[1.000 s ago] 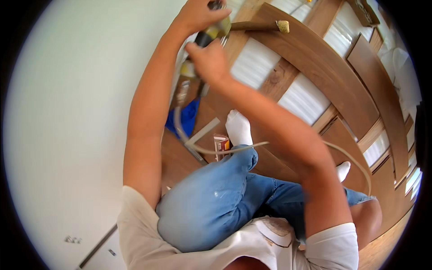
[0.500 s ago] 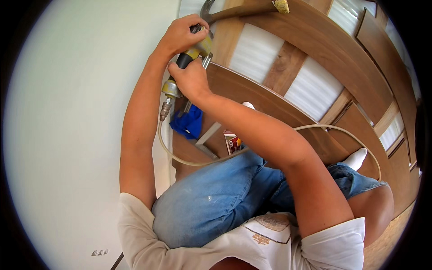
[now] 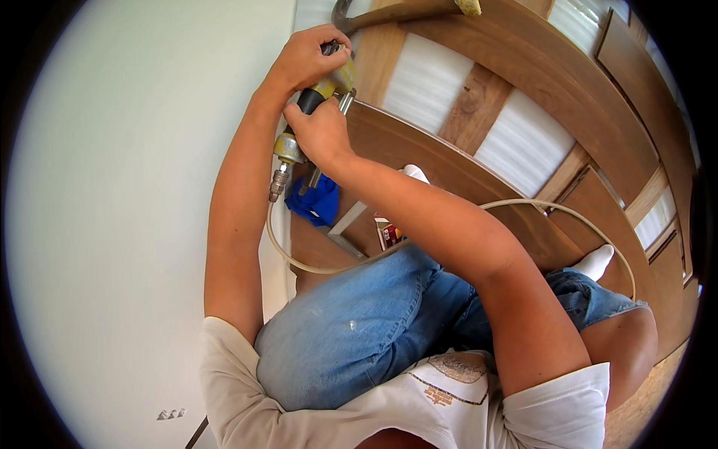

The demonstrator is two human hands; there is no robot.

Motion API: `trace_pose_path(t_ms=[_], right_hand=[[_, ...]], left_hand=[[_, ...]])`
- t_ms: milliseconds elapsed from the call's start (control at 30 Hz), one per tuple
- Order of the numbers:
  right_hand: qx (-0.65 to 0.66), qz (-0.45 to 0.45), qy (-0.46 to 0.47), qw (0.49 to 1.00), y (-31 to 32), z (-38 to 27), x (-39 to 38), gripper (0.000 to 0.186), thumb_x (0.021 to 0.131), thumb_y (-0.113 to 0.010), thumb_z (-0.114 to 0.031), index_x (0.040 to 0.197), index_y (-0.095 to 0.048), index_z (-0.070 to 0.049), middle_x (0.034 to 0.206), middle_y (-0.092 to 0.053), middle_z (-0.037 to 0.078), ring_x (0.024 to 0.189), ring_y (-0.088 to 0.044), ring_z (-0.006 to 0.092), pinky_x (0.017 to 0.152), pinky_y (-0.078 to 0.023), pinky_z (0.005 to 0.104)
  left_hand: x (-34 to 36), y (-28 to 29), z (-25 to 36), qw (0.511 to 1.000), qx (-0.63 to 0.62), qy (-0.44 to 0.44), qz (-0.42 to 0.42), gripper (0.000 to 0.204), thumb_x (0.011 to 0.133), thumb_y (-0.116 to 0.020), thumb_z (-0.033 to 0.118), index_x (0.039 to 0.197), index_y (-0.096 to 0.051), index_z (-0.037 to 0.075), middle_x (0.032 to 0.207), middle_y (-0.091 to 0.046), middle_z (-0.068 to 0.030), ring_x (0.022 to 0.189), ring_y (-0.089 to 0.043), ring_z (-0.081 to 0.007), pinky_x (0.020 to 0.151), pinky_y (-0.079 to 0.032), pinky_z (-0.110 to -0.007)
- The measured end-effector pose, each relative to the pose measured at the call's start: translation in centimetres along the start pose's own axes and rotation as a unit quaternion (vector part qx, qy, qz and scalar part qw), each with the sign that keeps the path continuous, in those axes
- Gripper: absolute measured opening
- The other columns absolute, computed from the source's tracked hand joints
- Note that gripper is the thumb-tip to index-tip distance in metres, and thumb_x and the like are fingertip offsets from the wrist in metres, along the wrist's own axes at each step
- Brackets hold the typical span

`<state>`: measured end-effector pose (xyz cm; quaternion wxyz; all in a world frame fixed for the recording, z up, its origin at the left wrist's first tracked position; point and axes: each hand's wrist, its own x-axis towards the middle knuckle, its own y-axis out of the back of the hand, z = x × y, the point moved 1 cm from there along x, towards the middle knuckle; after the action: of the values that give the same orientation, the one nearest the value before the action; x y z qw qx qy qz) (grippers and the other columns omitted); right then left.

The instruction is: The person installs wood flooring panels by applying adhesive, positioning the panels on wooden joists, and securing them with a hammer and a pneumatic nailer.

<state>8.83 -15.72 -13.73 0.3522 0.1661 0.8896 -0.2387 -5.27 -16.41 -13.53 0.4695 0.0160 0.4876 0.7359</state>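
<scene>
Both of my hands are on a yellow and black air nail gun (image 3: 310, 99), held close to the pale wall. My left hand (image 3: 305, 58) is closed around its top end. Lower down, my right hand (image 3: 323, 133) wraps its handle, with the trigger area hidden under the fingers. A metal magazine (image 3: 346, 103) shows just beyond the right hand. From the brass fitting at the handle's end, a pale air hose (image 3: 295, 263) loops over my knee and off to the right. A claw hammer (image 3: 400, 13) lies just beyond the gun on the boards.
The white wall (image 3: 134, 187) rises along my left. Brown floorboards (image 3: 516, 56) lie over wooden battens (image 3: 476, 108) and white foam sheeting (image 3: 523, 142). Near my knees are a blue cloth (image 3: 315, 200), a grey metal bracket-like piece (image 3: 345, 236) and a small red-and-white box (image 3: 388, 233).
The whole view has shifted slightly, with my arms and the nail gun a touch farther right in the picture. Both hands keep the same grip.
</scene>
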Motion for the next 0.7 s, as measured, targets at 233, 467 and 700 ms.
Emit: trace_pose_path(t_ms=[233,467,700], right_hand=[[0.000,0.042,0.002,0.999,-0.6,0.5,-0.7,0.064,0.084,-0.071,-0.042,0.100,-0.058,0.018,0.094,-0.070,0.032,0.093,-0.072,0.0413,0.084,-0.055,0.0439],[-0.010,0.039,-0.021,0.999,0.4,0.8,-0.4,0.065,0.082,-0.072,-0.044,0.101,-0.060,0.017,0.097,-0.071,0.031,0.094,-0.073,0.0375,0.083,-0.055,0.0426],[0.029,-0.030,-0.024,0.999,1.2,1.5,0.1,0.071,0.082,-0.073,-0.042,0.112,-0.053,0.019,0.102,-0.070,0.032,0.098,-0.072,0.0389,0.085,-0.056,0.0433]], left_hand=[[-0.5,-0.1,0.1,0.999,0.017,-0.032,0.016,0.021,0.086,-0.068,0.022,0.098,-0.072,0.005,0.083,-0.061,-0.0035,0.074,-0.052,-0.0151,0.070,-0.044,-0.029],[-0.4,-1.1,0.3,0.999,0.009,-0.027,0.022,0.021,0.086,-0.068,0.021,0.097,-0.072,0.004,0.086,-0.064,-0.0034,0.076,-0.055,-0.0157,0.072,-0.046,-0.030],[-0.3,-1.5,0.8,0.999,0.031,-0.019,0.013,0.019,0.086,-0.068,0.020,0.097,-0.072,0.005,0.087,-0.065,-0.0030,0.078,-0.057,-0.0160,0.073,-0.047,-0.029]])
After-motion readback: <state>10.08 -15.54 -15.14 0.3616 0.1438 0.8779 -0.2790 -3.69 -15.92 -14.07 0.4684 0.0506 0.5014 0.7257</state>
